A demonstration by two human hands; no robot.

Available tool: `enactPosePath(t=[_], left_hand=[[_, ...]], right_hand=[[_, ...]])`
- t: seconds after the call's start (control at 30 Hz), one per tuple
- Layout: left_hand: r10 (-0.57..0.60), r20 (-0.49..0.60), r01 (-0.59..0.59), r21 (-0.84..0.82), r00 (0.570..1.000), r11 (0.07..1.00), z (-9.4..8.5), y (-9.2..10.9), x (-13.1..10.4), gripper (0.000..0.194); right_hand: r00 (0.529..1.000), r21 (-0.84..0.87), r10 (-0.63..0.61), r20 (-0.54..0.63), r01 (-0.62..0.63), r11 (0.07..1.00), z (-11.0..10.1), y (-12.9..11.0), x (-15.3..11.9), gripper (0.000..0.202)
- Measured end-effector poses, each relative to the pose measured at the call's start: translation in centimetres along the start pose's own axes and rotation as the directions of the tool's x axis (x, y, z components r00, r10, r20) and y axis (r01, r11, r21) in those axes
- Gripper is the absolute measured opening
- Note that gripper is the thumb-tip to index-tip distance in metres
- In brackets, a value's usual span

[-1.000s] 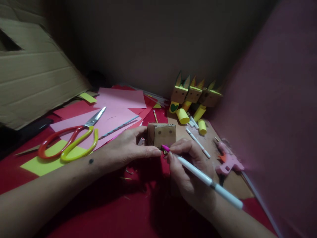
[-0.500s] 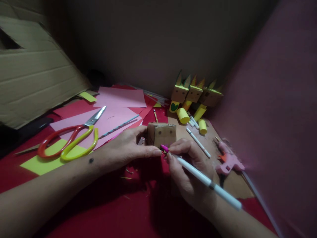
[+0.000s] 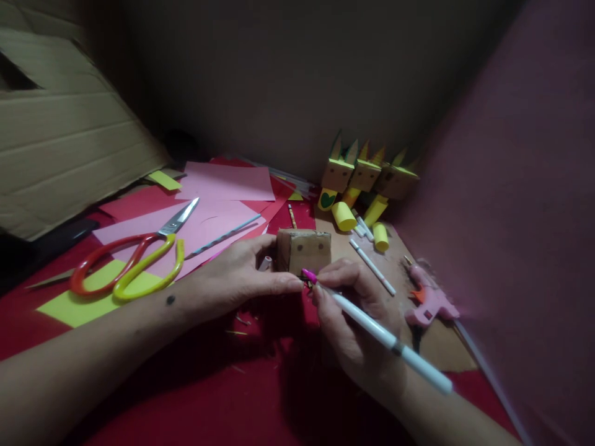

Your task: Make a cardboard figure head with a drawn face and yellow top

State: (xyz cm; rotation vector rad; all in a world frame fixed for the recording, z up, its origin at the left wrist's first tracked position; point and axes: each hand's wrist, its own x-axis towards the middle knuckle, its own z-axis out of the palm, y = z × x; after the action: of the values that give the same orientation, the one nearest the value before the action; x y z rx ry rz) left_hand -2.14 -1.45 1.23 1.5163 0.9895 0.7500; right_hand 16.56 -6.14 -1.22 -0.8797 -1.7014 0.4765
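Note:
My left hand (image 3: 248, 269) grips a small cardboard box (image 3: 310, 253) from its left side, thumb along the lower front. Two dark dots like eyes mark the box's front face. In my right hand (image 3: 357, 310) is a white marker (image 3: 372, 322) with a magenta tip end, held like a pen. That tip is at the lower front edge of the box, close to my left thumb; whether it touches is hard to make out. A small pale tube (image 3: 264, 264) shows by my left hand.
Scissors (image 3: 153, 248) lie on pink and yellow paper (image 3: 88, 297) at left, near a pencil (image 3: 225, 235). Several cardboard-headed figures (image 3: 337, 176) and yellow paper rolls (image 3: 344, 217) stand behind. A pink glue gun (image 3: 430, 297) and white marker (image 3: 372, 267) rest on cardboard at right.
Almost nothing differs. The marker's tip has shifted very slightly by the box's lower edge, while both hands keep their hold.

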Motion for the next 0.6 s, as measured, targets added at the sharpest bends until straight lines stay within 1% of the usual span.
enactPosePath(t=[0.2,0.4,0.5,0.6], left_hand=[[-0.007,-0.027,0.008,0.053,1.0,0.999,0.03,0.08,0.12,0.05],[-0.006,-0.02,0.006,0.02,1.0,1.0,0.18,0.07,0.12,0.049],[0.014,-0.02,-0.014,0.026,1.0,1.0,0.22,0.05,0.07,0.05],[-0.008,-0.01,0.008,0.007,1.0,1.0,0.23,0.08,0.09,0.051]], right_hand=[[1.0,-0.042,0.026,0.008,-0.026,0.999,-0.11,0.01,0.15,0.01],[1.0,-0.004,0.025,-0.014,-0.025,1.0,-0.22,-0.44,0.14,0.011],[1.0,-0.008,0.028,0.001,-0.028,1.0,-0.24,-0.45,0.17,0.012],[0.999,-0.035,0.033,0.018,-0.033,0.999,-0.28,-0.43,0.25,0.012]])
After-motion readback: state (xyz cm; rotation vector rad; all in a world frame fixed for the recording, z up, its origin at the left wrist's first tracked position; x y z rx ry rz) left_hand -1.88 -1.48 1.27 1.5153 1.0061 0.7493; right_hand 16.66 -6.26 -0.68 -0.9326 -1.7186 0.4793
